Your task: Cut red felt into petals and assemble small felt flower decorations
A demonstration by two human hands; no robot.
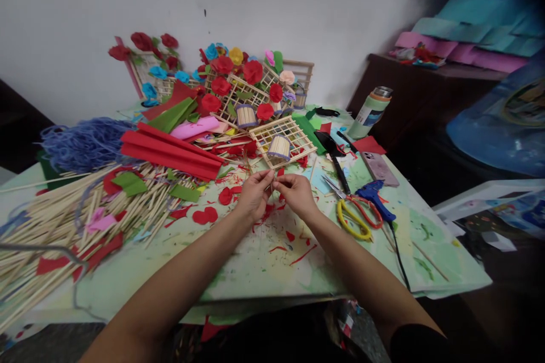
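Above the middle of the table, my left hand (256,194) and my right hand (297,194) meet fingertip to fingertip. Both are closed in a pinch around something small and thin, mostly hidden by the fingers; its kind cannot be made out. Just beyond them lies a wooden stick lattice (260,137) with a small half-round stick basket (280,148) on it. Red paper petals (205,215) and red scraps (290,236) are scattered around and under my hands. Right of my right hand are scissors (354,216) with one yellow and one red handle, beside a blue glue gun (377,199).
Bundled thin sticks (46,238), red folded paper (170,153) and blue-purple yarn (85,144) crowd the left. Lattices with paper flowers (221,86) lean against the wall. A phone (378,168), a black-handled tool (339,173) and a green bottle (369,113) stand or lie at right.
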